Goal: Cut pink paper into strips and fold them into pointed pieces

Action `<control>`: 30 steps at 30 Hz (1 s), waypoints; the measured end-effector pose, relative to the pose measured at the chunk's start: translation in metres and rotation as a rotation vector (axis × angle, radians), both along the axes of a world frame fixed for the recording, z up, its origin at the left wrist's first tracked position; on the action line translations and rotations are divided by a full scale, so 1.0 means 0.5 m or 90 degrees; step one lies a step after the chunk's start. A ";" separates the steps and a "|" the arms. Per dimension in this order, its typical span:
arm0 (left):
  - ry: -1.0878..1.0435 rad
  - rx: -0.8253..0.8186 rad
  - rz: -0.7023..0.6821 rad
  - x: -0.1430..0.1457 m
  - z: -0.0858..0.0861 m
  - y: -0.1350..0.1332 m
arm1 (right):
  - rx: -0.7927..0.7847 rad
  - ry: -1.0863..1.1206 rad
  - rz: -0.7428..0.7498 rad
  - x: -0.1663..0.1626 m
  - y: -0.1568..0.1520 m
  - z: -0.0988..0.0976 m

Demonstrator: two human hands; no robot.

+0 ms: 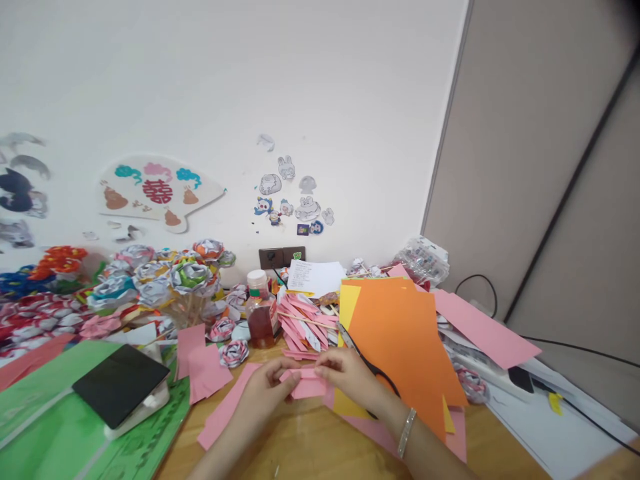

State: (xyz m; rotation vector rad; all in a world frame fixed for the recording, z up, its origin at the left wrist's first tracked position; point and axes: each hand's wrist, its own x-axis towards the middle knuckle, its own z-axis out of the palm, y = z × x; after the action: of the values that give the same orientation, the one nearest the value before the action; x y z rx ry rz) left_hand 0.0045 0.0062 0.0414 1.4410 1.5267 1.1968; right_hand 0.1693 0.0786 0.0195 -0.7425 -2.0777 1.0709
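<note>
Both my hands meet over the wooden desk [310, 447] and pinch a small pink paper strip [309, 385] between them. My left hand [265, 392] grips its left end with curled fingers. My right hand [350, 377], with a silver bracelet [406, 432] on the wrist, holds the right end. Under my hands lie more pink paper sheets [220, 417] and a yellow sheet [345, 405]. Just behind them is a pile of cut pink strips [303, 327].
A big orange sheet [400, 347] with black-handled scissors [367, 363] lies to the right. A bottle of amber liquid [260, 320] stands behind. Paper roses [165, 280] crowd the left back. A black tablet [120, 383] rests on green paper [50, 427].
</note>
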 end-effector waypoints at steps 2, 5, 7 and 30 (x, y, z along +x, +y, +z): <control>0.021 -0.015 -0.008 0.003 0.003 -0.002 | -0.002 -0.006 0.001 0.000 0.002 -0.002; 0.040 -0.020 0.009 0.008 0.012 -0.005 | 0.004 -0.013 0.005 0.001 0.007 -0.005; 0.040 -0.022 0.019 0.011 0.019 -0.007 | -0.002 -0.007 0.012 0.003 0.009 -0.005; 0.106 -0.044 -0.018 0.008 0.009 -0.004 | -0.124 0.010 0.106 0.014 0.019 -0.009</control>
State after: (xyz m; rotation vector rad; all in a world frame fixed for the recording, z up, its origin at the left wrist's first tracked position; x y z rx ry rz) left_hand 0.0086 0.0040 0.0459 1.5429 1.6380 1.0188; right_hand 0.1762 0.0882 0.0151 -0.6598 -2.0709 1.3817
